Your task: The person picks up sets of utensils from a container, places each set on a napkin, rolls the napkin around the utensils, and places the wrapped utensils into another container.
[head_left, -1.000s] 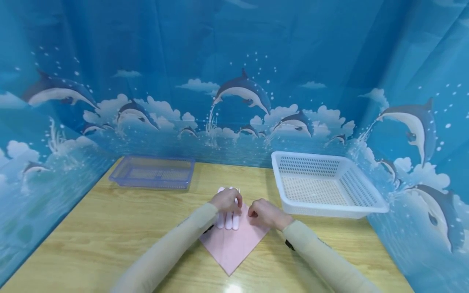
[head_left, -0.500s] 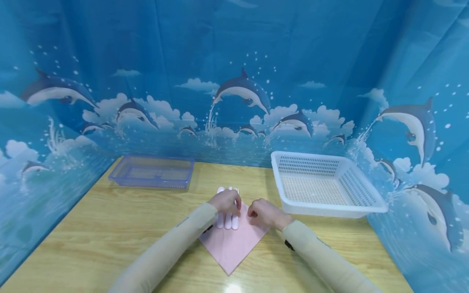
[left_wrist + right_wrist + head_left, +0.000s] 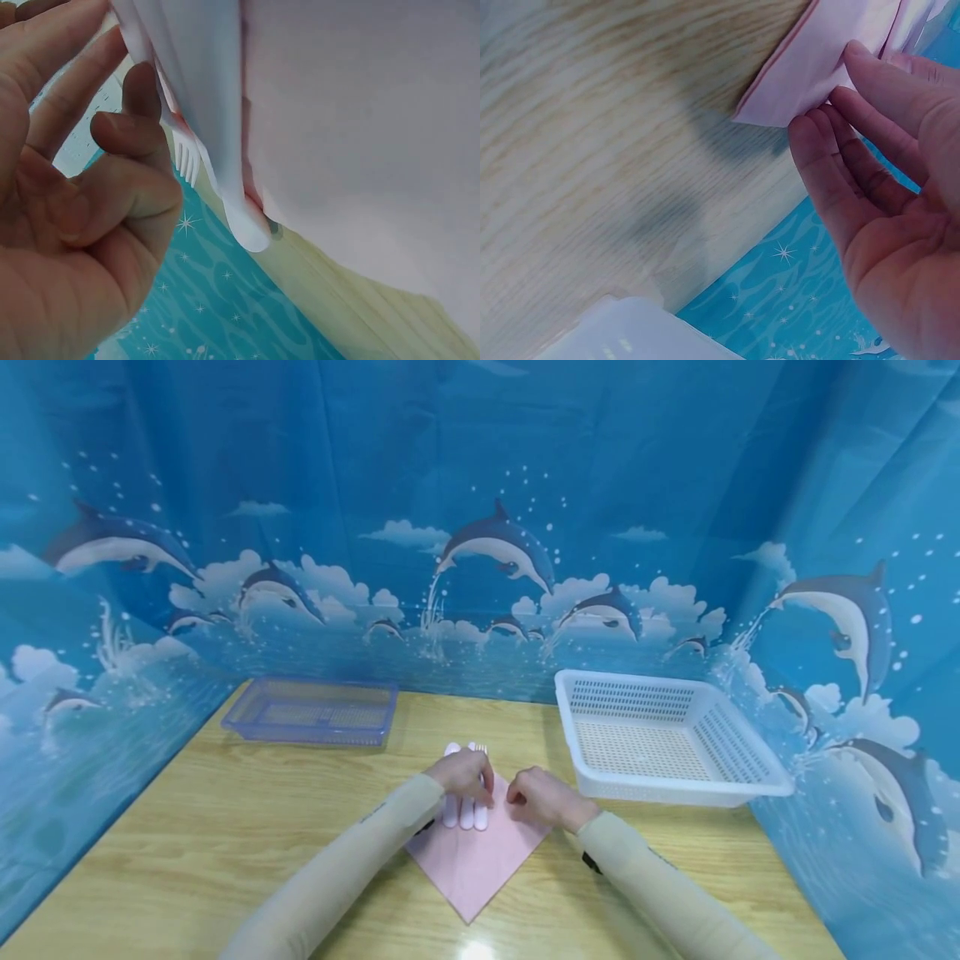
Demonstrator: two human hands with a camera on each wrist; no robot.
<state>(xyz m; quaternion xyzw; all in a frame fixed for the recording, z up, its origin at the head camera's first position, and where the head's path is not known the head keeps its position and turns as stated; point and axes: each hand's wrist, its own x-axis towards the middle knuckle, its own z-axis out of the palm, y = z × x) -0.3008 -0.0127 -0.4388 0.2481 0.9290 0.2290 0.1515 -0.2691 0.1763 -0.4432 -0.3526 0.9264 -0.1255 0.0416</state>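
As right hand (image 3: 551,797) pinches napkin (image 3: 471,883), sleeve print (image 3: 663,858), perhaps lettering, unreadable

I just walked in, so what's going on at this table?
Someone is handling a pink napkin and white cutlery on a wooden table. Their right grip pinches the napkin; their left grip is at the cutlery, though whether it holds or just touches it is unclear. The cutlery lies on the napkin, unwrapped. A purple basket and a white basket stand farther back.
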